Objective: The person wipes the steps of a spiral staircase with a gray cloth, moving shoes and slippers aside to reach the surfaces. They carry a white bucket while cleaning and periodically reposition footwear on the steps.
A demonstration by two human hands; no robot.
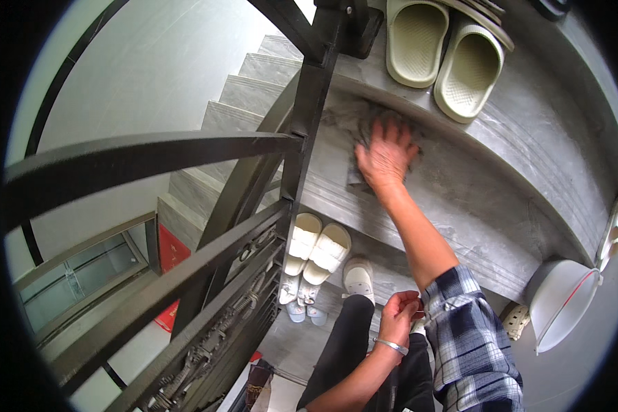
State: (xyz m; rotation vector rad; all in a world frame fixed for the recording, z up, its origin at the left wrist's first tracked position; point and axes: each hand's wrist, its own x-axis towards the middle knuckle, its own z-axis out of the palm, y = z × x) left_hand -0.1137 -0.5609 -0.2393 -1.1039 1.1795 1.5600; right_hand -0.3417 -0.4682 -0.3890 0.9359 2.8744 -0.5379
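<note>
My right hand [389,154], blurred, lies palm down with fingers spread on a dark grey cloth [358,176]. It presses the cloth against the grey stone-look stair tread [474,206], close to the riser of the step above. Lower down, my left hand [400,314] has its fingers curled at the rolled plaid cuff of my right sleeve [450,288]. Whether those fingers grip the fabric is hard to tell. A silver bracelet [391,346] circles the left wrist.
Pale green clogs [466,77] stand on the step above. Dark metal railing [293,154] runs along the left. White slippers [319,247] and smaller shoes [298,291] sit on lower steps. A white basin [561,304] leans at the right beside a beige clog [516,322].
</note>
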